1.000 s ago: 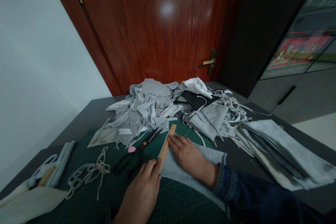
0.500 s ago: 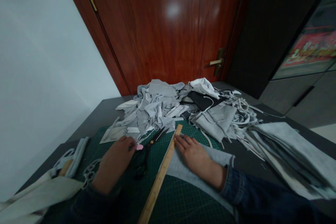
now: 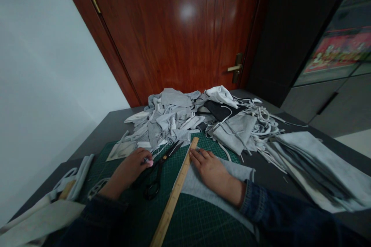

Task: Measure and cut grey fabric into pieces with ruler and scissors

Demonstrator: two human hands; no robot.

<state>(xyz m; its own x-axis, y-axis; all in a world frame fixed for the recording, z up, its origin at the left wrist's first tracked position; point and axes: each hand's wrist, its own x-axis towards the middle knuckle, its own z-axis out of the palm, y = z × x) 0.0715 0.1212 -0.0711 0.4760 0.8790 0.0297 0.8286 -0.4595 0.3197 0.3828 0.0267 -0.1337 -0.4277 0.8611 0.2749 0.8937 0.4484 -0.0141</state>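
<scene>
My left hand (image 3: 130, 168) is closed on a small pink piece (image 3: 149, 162) that looks like tailor's chalk; the fingers hide part of it. Black scissors (image 3: 159, 168) lie just right of that hand, blades pointing away from me. A wooden ruler (image 3: 177, 193) runs diagonally along the left edge of a grey fabric piece (image 3: 191, 185). Spread flat over this fabric, my right hand (image 3: 213, 173) presses its fingertips against the ruler's far part. Fabric and ruler rest on a green cutting mat (image 3: 211, 220).
Grey and white fabric scraps (image 3: 171, 112) are heaped at the back, with cord-like strips (image 3: 262, 123) to their right. Folded cloth (image 3: 321, 162) is stacked at the right. Fabric rolls (image 3: 82, 175) and pale cloth (image 3: 43, 222) lie at the left. A wooden door (image 3: 174, 38) stands behind.
The view has shifted slightly to the right. My left hand has turned a little, still holding the pink piece near the scissors. My right hand stays on the ruler and fabric.
</scene>
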